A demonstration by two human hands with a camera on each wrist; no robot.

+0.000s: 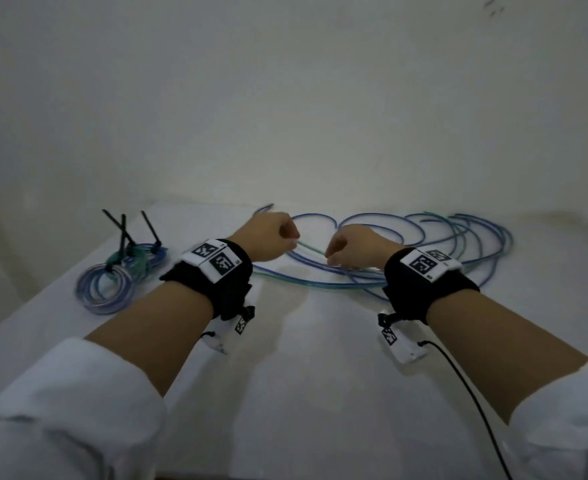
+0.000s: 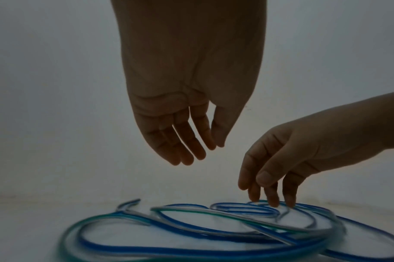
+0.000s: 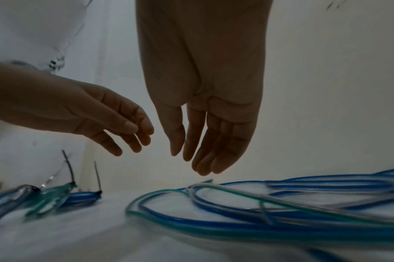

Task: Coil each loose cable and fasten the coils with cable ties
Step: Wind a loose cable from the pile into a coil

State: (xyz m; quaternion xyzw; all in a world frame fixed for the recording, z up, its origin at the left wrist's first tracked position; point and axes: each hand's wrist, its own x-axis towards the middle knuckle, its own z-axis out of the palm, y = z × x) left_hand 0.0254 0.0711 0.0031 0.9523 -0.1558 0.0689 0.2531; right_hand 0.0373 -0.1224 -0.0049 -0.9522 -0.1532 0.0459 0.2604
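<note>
A white table (image 1: 313, 358) stands against a plain pale wall. Both hands hang over the loose cables (image 1: 424, 237), which lie spread under and beyond the fingers. The left hand (image 2: 186, 109) is relaxed and holds nothing. The right hand (image 3: 205, 113) is also slack and empty, its fingertips near or touching a strand. I judge a new coil is starting: one end must be found first. Left of the left hand lie finished coils (image 1: 119, 275) with black ties (image 1: 123, 230). The crossing strands may tangle.
</note>
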